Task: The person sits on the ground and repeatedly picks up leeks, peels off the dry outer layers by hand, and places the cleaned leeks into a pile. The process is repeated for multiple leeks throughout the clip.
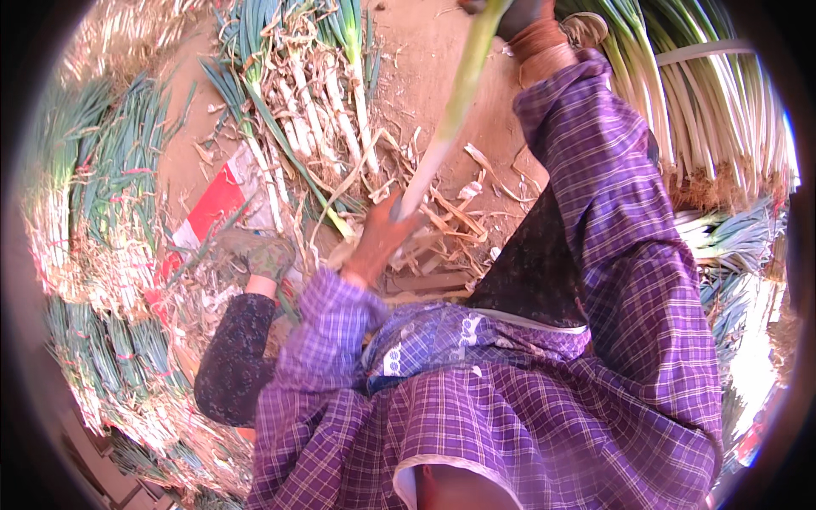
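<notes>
A long scallion stalk [446, 124], white below and green above, runs on a slant between my two hands. Its pale lower end is in the grip of my left hand [376, 239], low in front of my lap. My right hand [524, 19], partly cut off by the top edge of the view, holds the green upper part and seems to wear a dark glove. Just beyond my left hand lies a loose heap of untrimmed scallions [312, 95] with dry brown leaves. A single scallion [341, 224] points its white end towards my left fingers.
A co-worker's gloved hand [264, 255] is close on my left, above a red and white sheet [210, 201]. Peeled dry leaves [456, 220] litter the ground. Tied scallion bundles [121, 172] line the left; a banded clean bundle [714, 108] lies at right, near a shoe [585, 29].
</notes>
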`<action>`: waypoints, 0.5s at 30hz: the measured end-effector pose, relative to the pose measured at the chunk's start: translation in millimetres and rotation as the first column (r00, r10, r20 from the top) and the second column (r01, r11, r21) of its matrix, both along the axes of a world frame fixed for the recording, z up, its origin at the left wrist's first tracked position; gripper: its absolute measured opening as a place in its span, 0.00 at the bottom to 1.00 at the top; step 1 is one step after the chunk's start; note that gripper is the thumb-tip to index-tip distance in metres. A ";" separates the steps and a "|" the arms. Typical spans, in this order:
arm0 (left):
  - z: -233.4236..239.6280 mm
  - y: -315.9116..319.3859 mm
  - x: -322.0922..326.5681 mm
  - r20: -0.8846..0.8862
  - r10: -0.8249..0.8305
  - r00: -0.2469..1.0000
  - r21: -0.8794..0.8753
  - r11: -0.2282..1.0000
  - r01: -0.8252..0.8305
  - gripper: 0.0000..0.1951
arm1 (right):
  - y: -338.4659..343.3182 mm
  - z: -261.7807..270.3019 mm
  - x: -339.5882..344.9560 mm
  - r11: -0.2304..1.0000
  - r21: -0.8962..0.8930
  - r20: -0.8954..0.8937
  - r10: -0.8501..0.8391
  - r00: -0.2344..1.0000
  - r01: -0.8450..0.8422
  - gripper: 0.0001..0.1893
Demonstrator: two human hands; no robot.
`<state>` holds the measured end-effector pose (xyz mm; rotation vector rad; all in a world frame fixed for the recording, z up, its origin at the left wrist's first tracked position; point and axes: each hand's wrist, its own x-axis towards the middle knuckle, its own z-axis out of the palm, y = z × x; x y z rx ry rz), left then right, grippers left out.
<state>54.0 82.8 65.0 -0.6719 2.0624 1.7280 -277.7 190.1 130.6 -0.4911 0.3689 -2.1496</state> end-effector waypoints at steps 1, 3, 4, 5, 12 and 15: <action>-7.8 0.7 13.1 0.000 0.104 0.995 -0.031 0.994 -0.104 0.26 | -8.5 -6.8 10.8 0.998 0.060 -0.031 -0.025 0.999 0.027 0.38; -26.7 3.5 31.8 -0.133 0.144 0.981 -0.248 0.953 -0.174 0.19 | -28.4 -37.5 48.8 0.892 0.205 0.050 -0.421 0.906 0.403 0.33; -35.0 5.5 37.8 -0.148 0.161 0.976 -0.360 0.910 -0.205 0.16 | -34.1 -59.1 72.7 0.805 0.446 -0.044 -0.417 0.908 0.392 0.33; -43.4 7.3 40.2 -0.156 0.182 0.971 -0.401 0.887 -0.230 0.14 | -37.4 -82.8 101.2 0.699 0.594 -0.162 -0.381 0.910 0.398 0.33; -76.6 23.9 32.2 -0.017 0.285 0.958 -0.399 0.877 -0.269 0.16 | -43.6 -176.7 252.1 0.247 0.942 -0.140 -0.322 0.936 0.226 0.23; -75.4 23.8 30.8 -0.045 0.237 0.971 -0.375 0.896 -0.236 0.17 | -37.8 -167.2 246.0 0.291 0.952 -0.004 -0.298 0.954 0.094 0.23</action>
